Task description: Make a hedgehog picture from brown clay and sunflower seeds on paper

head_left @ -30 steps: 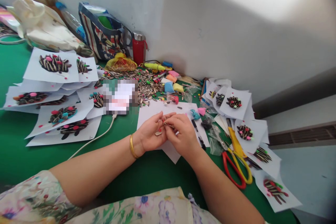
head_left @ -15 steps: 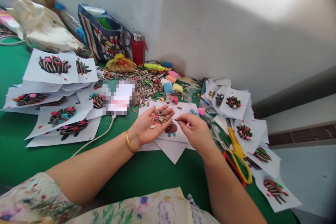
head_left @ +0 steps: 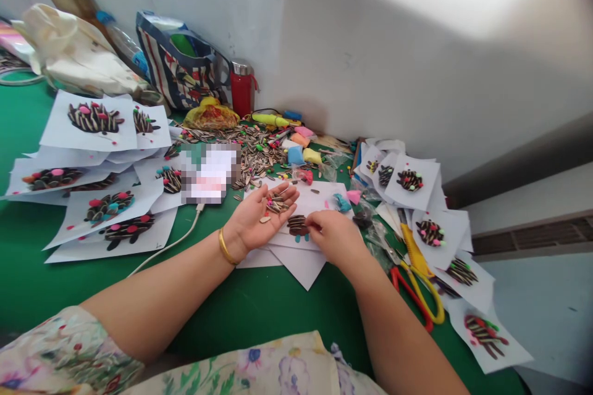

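My left hand (head_left: pixel 265 219) is palm up with its fingers stretched out, holding a small heap of striped sunflower seeds (head_left: pixel 278 203). Just right of it, a brown clay hedgehog shape (head_left: pixel 296 226) with small blue feet sits on white paper (head_left: pixel 324 197), its back partly covered with seeds. The pinched fingertips of my right hand (head_left: pixel 336 236) are at the shape's right edge. The seed between them is hidden by the fingers now. Blue clay (head_left: pixel 341 202) and pink clay (head_left: pixel 354 197) lie beyond the right hand.
Finished seed pictures are stacked at left (head_left: pixel 92 117) and right (head_left: pixel 412 182). Behind my hands are a seed pile (head_left: pixel 254 151), clay packets (head_left: pixel 296 155), a phone (head_left: pixel 210 173) on a cable and a red bottle (head_left: pixel 241 89). Scissors (head_left: pixel 424 290) lie right of my right forearm.
My right hand has moved slightly left and down, bringing the seed in its fingertips to the clay shape. My left hand has shifted a little left, uncovering more of the shape.
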`<state>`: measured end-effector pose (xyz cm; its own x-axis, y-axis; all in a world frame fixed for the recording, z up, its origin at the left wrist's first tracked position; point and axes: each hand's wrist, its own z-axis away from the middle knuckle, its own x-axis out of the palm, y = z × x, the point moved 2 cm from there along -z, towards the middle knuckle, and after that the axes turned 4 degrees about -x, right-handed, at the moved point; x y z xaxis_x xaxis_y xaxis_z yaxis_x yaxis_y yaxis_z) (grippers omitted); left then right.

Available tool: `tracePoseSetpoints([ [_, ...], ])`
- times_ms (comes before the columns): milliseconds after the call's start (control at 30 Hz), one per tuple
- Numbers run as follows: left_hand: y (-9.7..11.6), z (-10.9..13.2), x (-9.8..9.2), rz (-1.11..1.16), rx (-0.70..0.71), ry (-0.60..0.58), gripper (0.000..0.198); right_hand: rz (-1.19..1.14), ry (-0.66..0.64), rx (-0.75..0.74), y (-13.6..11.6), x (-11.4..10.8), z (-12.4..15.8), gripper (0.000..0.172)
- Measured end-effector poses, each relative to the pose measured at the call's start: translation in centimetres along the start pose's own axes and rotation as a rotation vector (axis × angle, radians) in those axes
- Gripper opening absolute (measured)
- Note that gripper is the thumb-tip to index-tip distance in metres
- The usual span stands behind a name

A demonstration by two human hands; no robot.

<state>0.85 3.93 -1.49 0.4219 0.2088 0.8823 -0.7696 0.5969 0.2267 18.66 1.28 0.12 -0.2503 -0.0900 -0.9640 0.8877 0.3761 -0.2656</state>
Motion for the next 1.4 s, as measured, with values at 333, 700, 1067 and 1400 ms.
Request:
tracePoseSetpoints([
  [333, 0.0, 0.1, 0.1, -0.001, -0.004, 0.004, 0.039, 0.012, -0.003, -0.037, 0.0, 0.9, -0.4, 0.016],
  [700, 0.0, -0.1, -0.1, 0.003, -0.014, -0.008, 0.040, 0.042, -0.018, -0.048, 0.0, 1.5, -0.9, 0.019],
  [1067, -0.2, 0.1, 0.0, 0.002, -0.021, 0.002, 0.040, 0.026, -0.031, -0.048, 0.1, 1.6, -1.2, 0.018],
  [1400, -0.2, 0.1, 0.0, 0.013, -0.039, -0.017, 0.041, -0.023, 0.172, -0.164, 0.4, 0.7, -0.2, 0.014],
])
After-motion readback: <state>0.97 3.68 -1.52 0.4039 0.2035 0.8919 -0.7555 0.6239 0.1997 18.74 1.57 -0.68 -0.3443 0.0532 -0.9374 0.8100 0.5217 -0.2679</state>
